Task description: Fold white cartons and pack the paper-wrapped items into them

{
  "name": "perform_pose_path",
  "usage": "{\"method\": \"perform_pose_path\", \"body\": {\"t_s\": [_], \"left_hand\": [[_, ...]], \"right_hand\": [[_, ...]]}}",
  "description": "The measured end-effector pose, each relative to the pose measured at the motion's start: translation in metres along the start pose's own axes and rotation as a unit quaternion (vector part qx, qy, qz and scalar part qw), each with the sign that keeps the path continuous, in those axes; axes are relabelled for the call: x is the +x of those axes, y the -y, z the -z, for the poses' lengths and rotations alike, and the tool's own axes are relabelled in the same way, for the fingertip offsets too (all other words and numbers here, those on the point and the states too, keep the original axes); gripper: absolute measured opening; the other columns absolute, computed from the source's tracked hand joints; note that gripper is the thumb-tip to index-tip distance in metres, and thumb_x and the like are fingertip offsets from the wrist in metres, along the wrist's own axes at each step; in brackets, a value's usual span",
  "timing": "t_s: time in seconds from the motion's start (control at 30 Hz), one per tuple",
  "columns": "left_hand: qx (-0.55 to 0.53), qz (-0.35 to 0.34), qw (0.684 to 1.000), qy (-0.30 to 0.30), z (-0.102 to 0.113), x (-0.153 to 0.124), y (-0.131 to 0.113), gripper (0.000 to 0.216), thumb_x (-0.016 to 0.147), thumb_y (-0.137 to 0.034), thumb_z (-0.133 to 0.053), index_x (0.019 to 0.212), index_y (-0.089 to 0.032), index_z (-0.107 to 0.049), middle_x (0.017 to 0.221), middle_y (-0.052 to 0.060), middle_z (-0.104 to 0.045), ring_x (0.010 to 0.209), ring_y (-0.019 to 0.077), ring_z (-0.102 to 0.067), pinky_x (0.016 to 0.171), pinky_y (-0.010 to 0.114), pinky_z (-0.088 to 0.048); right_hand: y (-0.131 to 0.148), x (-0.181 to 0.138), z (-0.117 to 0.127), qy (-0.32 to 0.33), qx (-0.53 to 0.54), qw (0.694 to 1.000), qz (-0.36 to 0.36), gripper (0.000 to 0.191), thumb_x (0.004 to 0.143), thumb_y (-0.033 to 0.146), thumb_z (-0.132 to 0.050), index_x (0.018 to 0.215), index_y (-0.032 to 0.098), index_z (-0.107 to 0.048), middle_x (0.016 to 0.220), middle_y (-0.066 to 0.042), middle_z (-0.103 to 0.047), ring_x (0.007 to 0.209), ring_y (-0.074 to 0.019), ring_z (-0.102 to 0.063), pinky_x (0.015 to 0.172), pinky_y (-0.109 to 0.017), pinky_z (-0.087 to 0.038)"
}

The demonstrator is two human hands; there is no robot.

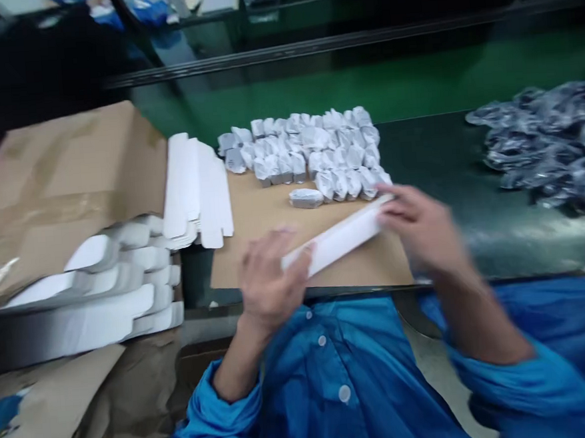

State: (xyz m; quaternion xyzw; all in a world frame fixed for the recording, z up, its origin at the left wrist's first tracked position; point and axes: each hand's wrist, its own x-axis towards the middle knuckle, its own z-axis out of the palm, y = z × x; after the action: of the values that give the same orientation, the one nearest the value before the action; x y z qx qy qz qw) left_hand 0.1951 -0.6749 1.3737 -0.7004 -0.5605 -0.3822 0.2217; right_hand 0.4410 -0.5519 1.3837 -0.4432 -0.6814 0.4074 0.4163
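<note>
A long, narrow white carton (344, 241) is held slantwise above a brown cardboard sheet (249, 249). My left hand (274, 277) is closed around its near left end. At the far right end, the fingers of my right hand (418, 227) pinch the carton, somewhat blurred by motion. Just behind the carton lies one small wrapped grey-and-white packet (306, 198), apart from several rows of similar wrapped packets (327, 140) on the back of the sheet. What the carton contains, if anything, cannot be seen.
Flat white cartons (197, 185) are stacked left of the sheet. Beside them stands a large cardboard box (69, 174), with more white cartons (121, 284) piled in front. Dark items in clear plastic bags (562, 140) lie on the right of the dark green bench (433, 162).
</note>
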Motion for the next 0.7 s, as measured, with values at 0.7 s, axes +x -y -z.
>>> {"method": "perform_pose_path", "body": {"t_s": [0.7], "left_hand": [[-0.271,0.388,0.875,-0.100,0.001,-0.045,-0.048,0.070,0.088,-0.039,-0.064,0.148,-0.028,-0.031,0.107,0.008,-0.067,0.096,0.0202,-0.068,0.085,0.036,-0.056]], "right_hand": [[0.032,0.010,-0.090,0.253,0.263,0.931,0.004,0.048,0.088,0.036,-0.062,0.131,0.016,-0.053,0.108,-0.009,-0.073,0.085,-0.0193,-0.070,0.069,-0.029,-0.057]]}}
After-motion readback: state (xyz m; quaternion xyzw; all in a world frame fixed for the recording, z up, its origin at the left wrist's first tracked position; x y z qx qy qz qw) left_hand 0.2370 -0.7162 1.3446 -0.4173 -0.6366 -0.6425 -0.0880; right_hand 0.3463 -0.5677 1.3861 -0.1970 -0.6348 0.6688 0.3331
